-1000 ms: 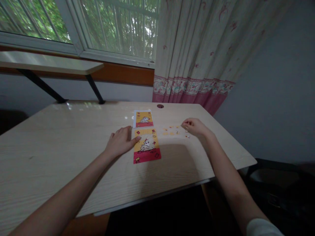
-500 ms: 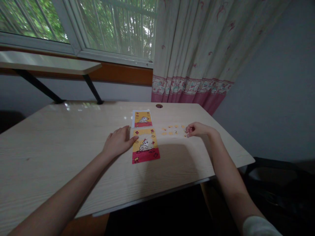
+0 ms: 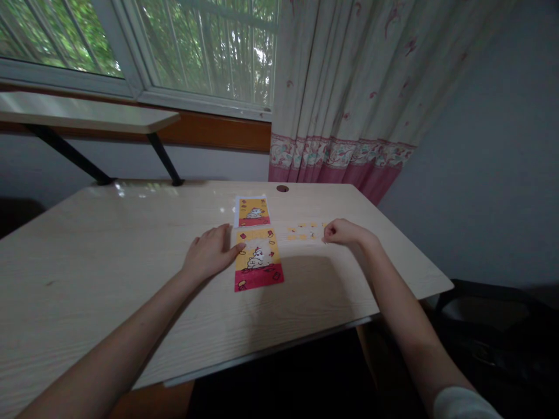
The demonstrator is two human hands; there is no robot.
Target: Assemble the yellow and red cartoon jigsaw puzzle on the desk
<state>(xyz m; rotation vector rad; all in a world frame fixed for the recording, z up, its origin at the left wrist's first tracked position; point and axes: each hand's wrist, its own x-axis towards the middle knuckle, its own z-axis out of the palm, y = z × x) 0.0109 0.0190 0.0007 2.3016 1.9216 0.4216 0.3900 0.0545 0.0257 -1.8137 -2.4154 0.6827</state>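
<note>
Two picture cards lie near the middle of the counter (image 3: 109, 250). My left hand (image 3: 212, 251) rests palm down on the wood. Its fingers (image 3: 233, 251) are stretched flat and hold nothing, and the tips touch the left edge of the large card (image 3: 262, 269), a yellow and red sheet with a white animal drawn on it. Just beyond that lies the small card (image 3: 252, 211) with the same picture, a narrow gap between them. Right of the large card, a scatter of small pieces (image 3: 301, 230), mostly yellow, lies on the counter. My right hand (image 3: 345, 231) sits at the right end of that scatter, knuckles up, fingers curled in toward the thumb; I cannot tell whether they pinch a piece. A cable hole (image 3: 282, 188) sits behind the small card, and a curtain (image 3: 340, 87) hangs beside the window (image 3: 196, 52).
</note>
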